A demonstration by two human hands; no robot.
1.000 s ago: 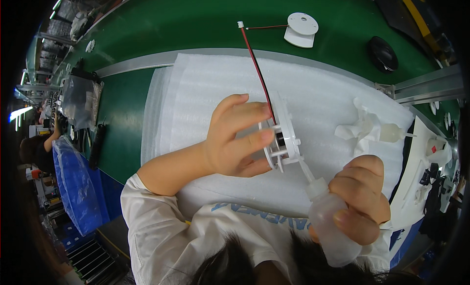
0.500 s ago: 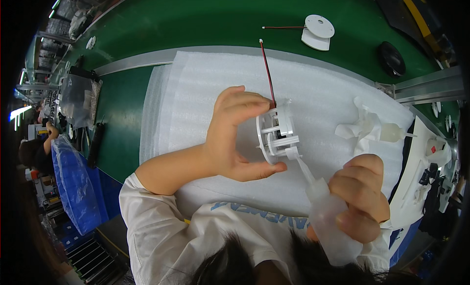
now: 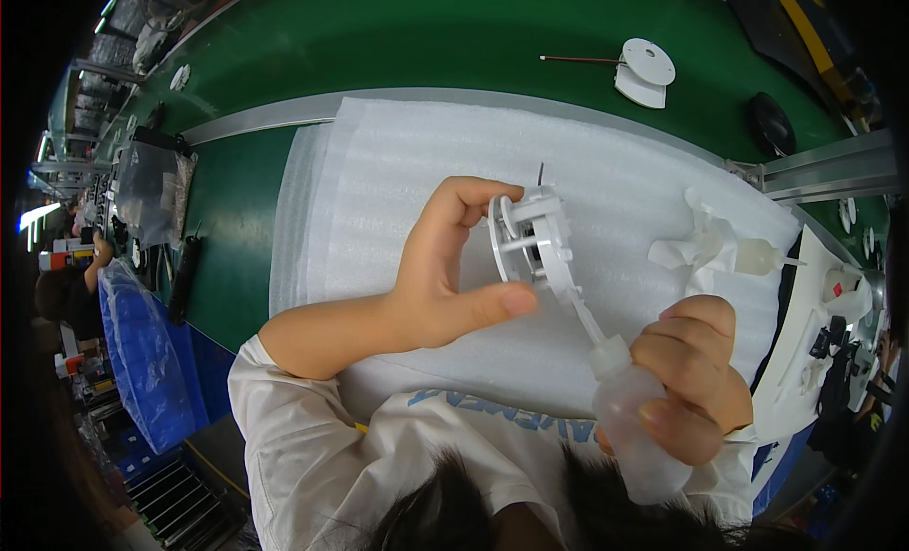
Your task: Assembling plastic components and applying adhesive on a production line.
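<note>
My left hand is closed round the rim of a white round plastic assembly, thumb below and fingers above. The assembly is held on edge, its two discs joined by posts, with a short stretch of dark wire showing over the top. In my right hand is a translucent squeeze bottle, tilted up to the left. Its tapered nozzle reaches the assembly's lower edge; whether the tip touches cannot be made out.
White foam sheeting covers the bench before me. A second nozzle bottle lies by crumpled tissue on the right. Beyond a metal rail, a green belt carries another white assembly and a black round part.
The assembly in my left hand has turned, and its red-and-black wire is now mostly out of sight. On the green belt, the white assembly and the black part have shifted right.
</note>
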